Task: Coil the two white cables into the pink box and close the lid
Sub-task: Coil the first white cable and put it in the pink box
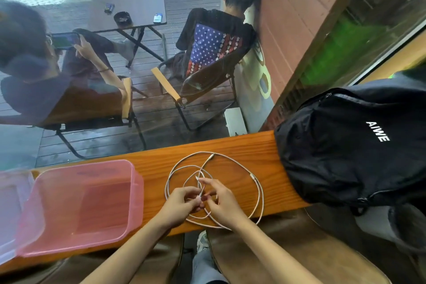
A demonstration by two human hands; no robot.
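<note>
Two white cables (253, 178) lie in loose overlapping loops on the narrow wooden counter (230, 145), right of the middle. My left hand (182, 203) and my right hand (222, 200) meet over the near part of the loops. Both pinch the same stretch of white cable near a connector end between their fingertips. The pink translucent box (83, 205) stands open and empty at the left of the counter. Its clear lid (11, 212) lies hinged back at the far left edge of the view.
A black backpack (350, 143) fills the counter's right end, close to the cable loops. Behind the counter is a window; beyond it two people sit on folding chairs by a small table. Brown seat cushions sit below the counter's near edge.
</note>
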